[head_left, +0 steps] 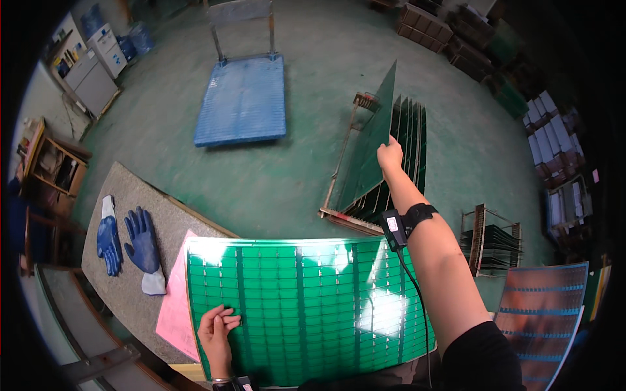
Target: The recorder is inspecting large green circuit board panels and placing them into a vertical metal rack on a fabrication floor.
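Observation:
With my right arm stretched forward, my right hand [390, 156] is closed on the edge of a dark green panel [377, 143]. This panel stands tilted in a metal rack [334, 176], beside several similar upright panels [412, 124]. Directly before me lies a glossy green circuit board panel [270, 287] with a grid of small rectangles and bright reflections. My left hand [216, 331] is over its left side, fingers loosely bent and apart, with nothing visible in them. Whether those fingertips touch the panel I cannot tell.
Blue-and-white work gloves [143, 241] and pink paper [175, 300] lie on a grey tabletop [117, 186]. Beyond stands a blue platform cart [241, 101]. A smaller rack [479, 241] and a copper-coloured panel [541, 313] are at right. Stacked boxes [424, 29] line the back.

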Available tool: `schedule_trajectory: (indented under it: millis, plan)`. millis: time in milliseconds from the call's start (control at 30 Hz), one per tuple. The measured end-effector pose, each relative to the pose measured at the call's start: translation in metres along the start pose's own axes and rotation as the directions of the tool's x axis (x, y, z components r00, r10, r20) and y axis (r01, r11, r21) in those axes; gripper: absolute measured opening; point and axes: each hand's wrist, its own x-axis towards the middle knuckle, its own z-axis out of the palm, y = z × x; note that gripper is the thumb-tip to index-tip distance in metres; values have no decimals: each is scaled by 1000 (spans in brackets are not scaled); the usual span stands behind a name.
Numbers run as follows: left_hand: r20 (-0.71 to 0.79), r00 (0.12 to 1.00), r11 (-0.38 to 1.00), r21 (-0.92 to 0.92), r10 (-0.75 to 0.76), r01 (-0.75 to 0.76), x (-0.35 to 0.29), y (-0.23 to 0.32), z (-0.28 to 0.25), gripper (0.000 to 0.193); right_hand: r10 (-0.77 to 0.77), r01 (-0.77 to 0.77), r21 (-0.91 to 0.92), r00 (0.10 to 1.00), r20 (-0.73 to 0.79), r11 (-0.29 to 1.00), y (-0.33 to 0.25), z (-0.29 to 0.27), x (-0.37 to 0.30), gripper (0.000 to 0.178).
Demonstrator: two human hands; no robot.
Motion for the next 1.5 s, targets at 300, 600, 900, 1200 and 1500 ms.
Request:
schedule_trajectory:
  millis: [300, 600, 900, 1200, 1500]
  plan:
    - [44, 999, 1000, 9, 10, -11, 2, 0, -2, 25, 26, 60, -296, 960, 277, 953, 55, 38, -22, 58]
    - [80, 997, 999, -39, 17, -14, 4, 3, -2, 26, -132, 21, 254, 893, 430, 967, 60, -128, -109, 43]
    - [-173, 886, 717, 662, 430, -219, -5, 8, -59, 19, -327, 330, -121, 944, 38, 936, 217, -272, -243, 36]
    - [-86, 903, 447, 886, 422, -125, -21, 10, -76, 20, -72, 80, -331, 997, 36, 940, 247, -233, -335, 43]
    - [-223, 932, 918, 344, 286, -200, -38, 47, -61, 25, 25, -45, 129, 988, 155, 991, 263, -254, -311, 41]
